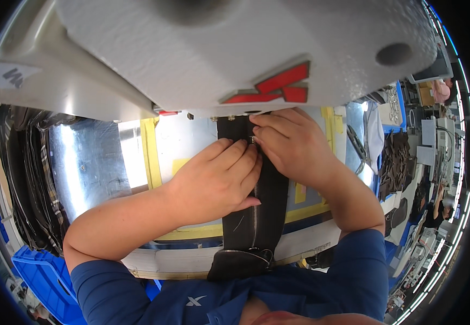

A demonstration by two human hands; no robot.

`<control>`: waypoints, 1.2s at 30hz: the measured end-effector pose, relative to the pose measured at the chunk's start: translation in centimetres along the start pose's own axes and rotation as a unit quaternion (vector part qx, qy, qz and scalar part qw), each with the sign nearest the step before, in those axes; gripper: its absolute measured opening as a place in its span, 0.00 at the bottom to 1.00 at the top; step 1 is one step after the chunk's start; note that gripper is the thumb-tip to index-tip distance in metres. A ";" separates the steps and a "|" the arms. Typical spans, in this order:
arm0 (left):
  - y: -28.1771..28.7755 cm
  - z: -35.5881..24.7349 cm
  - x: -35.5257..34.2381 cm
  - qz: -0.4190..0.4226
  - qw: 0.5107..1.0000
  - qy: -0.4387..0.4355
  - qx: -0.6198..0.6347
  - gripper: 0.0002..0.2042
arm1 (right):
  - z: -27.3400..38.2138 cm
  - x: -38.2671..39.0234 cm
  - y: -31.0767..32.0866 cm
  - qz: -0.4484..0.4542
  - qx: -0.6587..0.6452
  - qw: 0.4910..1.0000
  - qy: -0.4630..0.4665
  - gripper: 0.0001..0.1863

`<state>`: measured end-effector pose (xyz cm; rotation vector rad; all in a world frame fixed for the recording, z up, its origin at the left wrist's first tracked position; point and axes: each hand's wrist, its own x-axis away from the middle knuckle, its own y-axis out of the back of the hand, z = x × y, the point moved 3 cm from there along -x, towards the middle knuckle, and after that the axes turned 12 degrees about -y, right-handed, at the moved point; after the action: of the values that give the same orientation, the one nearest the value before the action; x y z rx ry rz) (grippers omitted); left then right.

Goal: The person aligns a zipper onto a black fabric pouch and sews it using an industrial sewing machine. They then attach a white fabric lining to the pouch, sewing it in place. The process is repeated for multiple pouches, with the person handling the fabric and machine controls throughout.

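A long black fabric piece (270, 208) runs from under the pale sewing machine head (202, 65) toward my body. Down its middle goes a metal zipper (255, 219). My left hand (210, 179) lies over the strip's left side, fingers stretched across it beside the zipper, thumb apart. Farther up, my right hand (297, 143) has its fingers closed at the strip's right edge and the zipper's upper part, near the machine. At the near end, a flap with a second curved zipper (240, 260) hangs over the table edge. The machine head hides the needle area.
Yellow tape (151, 154) marks the shiny metal worktop. Dark garments (32, 179) are piled at the left, above a blue bin (48, 281). On the right are scissors-like dark tools (356, 146), dark cut pieces (396, 162) and a blue tray (394, 108).
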<state>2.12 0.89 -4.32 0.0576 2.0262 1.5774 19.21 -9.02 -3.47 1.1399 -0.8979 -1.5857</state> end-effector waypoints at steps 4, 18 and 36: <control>0.1 0.0 0.0 0.002 1.000 0.002 0.002 0.32 | 0.0 -0.2 0.2 0.000 -0.026 0.999 -0.022 0.07; 0.5 1.1 0.2 -0.028 0.997 0.074 0.003 0.33 | -1.1 -0.7 0.7 0.033 -0.082 0.996 -0.021 0.07; 0.9 1.6 -0.1 0.056 0.991 0.124 0.004 0.38 | -1.0 0.2 2.2 0.129 -0.032 0.989 -0.057 0.11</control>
<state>2.64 2.57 -3.69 -0.0227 2.2546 1.7183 20.75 -9.84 -1.81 0.8559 -1.0182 -1.4659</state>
